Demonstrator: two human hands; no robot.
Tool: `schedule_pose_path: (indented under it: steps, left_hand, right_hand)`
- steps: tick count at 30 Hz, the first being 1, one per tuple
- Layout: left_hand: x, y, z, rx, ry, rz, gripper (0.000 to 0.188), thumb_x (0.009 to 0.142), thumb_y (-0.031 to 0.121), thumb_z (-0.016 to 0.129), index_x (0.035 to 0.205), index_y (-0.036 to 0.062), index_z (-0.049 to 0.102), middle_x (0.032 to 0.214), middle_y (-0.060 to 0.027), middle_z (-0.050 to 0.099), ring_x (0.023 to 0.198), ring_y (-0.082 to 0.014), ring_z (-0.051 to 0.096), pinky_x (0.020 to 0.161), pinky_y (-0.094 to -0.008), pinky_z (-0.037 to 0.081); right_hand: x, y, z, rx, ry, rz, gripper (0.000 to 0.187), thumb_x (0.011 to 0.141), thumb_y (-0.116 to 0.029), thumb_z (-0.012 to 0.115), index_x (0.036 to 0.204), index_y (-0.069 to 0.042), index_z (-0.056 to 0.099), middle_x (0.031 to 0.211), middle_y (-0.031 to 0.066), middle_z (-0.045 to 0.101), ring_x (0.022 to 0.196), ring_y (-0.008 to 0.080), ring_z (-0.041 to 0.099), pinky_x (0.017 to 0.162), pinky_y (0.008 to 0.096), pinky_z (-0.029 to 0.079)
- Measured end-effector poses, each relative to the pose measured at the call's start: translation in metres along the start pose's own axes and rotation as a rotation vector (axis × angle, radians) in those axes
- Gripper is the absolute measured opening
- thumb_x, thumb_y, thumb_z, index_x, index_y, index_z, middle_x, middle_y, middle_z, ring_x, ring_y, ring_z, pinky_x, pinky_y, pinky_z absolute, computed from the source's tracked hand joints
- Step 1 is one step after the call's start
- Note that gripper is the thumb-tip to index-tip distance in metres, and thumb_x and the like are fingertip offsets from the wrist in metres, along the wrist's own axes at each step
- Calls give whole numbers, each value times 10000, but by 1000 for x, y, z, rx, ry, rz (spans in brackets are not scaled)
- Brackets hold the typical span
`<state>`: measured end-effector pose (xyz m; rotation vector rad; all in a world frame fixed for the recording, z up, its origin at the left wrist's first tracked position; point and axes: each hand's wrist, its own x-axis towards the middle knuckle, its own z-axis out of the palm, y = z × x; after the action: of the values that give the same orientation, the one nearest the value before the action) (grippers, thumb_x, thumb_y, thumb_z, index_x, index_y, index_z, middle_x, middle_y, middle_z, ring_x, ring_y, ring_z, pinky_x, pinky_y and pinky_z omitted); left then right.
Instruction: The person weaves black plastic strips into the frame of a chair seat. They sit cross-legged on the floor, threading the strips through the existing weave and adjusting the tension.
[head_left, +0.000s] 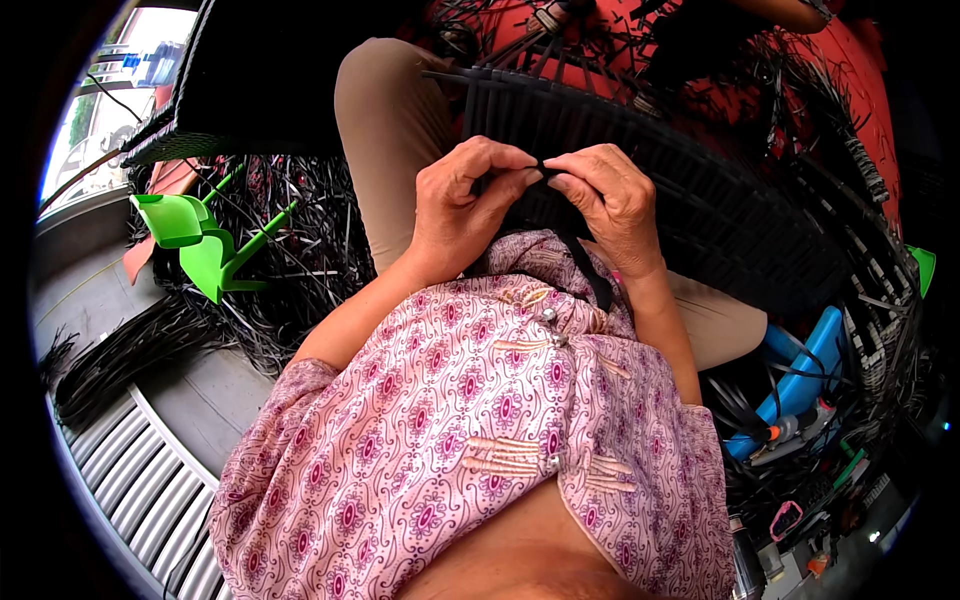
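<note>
So both hands are busy here: the left hand [458, 205] and right hand [616, 205] each have thumb and index finger pinched tight on a tiny bit of black strip [542, 166], fingertips nearly meeting. The strip's mostly hidden, so can't tell if it's a knot or a splice.

Just beyond the fingers and off to their right is the black woven panel [690, 175]. I'd call it partway: a good stretch looks filled in, but loose strands [545, 62] poke out past its far edge, so probably some finishing left. Plenty of stock in the black strip pile [315, 225], left of the fingers.

Containers: the blue plastic thing [800, 385] right of the fingers and closer in might be a tray. An orange-collared tool [783, 430] lies by it; can't tell if it's inside.
</note>
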<state>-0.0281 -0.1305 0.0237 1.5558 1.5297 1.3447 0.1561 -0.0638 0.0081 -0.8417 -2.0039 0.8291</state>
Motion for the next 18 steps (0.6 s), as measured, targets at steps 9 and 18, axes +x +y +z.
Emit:
schedule_pose_path:
  steps: [9,18]
  left_hand:
    - [23,-36,26,577,-25,22,263,878,199,750,1028,0,668,928,-108,710,798,-238,711,707,-339,553]
    - [23,-41,38,589,-31,-42,315,846,213,765,1062,29,628,854,-124,703,787,-293,707,679,-389,543]
  right_hand:
    - [-13,11,7,422,260,359,166,917,-139,737,982,13,718,847,52,719,699,112,643,625,249,495]
    - [-14,8,12,608,283,564,194,937,-150,720,1019,25,731,895,54,743,717,69,642,627,217,516]
